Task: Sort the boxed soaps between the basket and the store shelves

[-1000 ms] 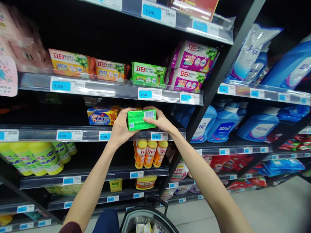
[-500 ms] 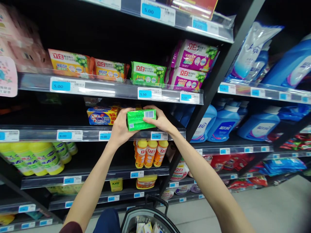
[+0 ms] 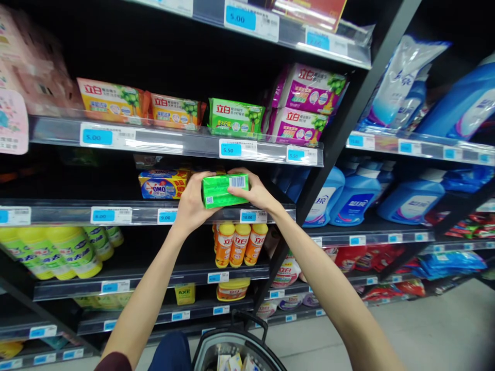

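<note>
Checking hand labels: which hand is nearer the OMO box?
Left. The left hand, gripping the left end of the green pack, partly overlaps the OMO box in view; the right hand is farther right, at the pack's other end.

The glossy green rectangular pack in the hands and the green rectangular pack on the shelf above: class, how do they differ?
The held green pack displays a barcode; the shelved green pack displays red lettering. The left hand and right hand grip the held green pack, whereas the shelved green pack rests on the dark shelf. Both are rectangular and green.
</note>
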The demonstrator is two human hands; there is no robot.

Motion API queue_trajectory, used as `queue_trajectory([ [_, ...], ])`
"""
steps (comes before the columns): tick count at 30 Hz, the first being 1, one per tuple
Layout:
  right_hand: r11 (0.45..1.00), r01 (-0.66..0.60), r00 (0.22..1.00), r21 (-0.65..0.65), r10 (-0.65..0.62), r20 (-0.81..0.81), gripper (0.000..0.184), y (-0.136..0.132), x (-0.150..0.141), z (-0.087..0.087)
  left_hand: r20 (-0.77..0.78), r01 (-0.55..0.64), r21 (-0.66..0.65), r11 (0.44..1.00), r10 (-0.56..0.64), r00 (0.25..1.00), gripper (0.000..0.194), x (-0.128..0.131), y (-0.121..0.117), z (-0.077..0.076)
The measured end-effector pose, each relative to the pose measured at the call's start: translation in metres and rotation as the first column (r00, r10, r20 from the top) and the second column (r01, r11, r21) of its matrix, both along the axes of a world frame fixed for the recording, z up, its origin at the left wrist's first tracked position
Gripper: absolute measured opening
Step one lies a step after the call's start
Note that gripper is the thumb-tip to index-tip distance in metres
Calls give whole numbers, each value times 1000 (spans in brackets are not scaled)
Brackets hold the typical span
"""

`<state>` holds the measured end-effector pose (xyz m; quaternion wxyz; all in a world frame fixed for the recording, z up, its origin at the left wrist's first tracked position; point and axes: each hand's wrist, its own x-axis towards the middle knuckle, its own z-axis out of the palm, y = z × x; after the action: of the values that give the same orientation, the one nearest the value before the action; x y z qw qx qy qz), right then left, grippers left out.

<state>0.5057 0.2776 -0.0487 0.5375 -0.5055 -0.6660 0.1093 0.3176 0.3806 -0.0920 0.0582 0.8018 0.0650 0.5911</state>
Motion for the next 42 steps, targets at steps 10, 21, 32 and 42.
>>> queue_trajectory([
  [10,1000,-6,1000,2,6,4,61,1,1,-1,0,10,4,1000,-10,1000,70,0,0,0],
  [21,997,60,993,50,-64,98,62,3,1,-4,34,36,67,997,-38,999,70,1,2,-1],
  [32,798,498,747,339,-594,299,79,-31,-49,-13,191,63,166,984,-95,977,60,-1,3,-7],
  [42,736,571,704,363,-667,245,118,-23,-107,-25,315,9,203,979,-74,946,37,-3,2,-11],
])
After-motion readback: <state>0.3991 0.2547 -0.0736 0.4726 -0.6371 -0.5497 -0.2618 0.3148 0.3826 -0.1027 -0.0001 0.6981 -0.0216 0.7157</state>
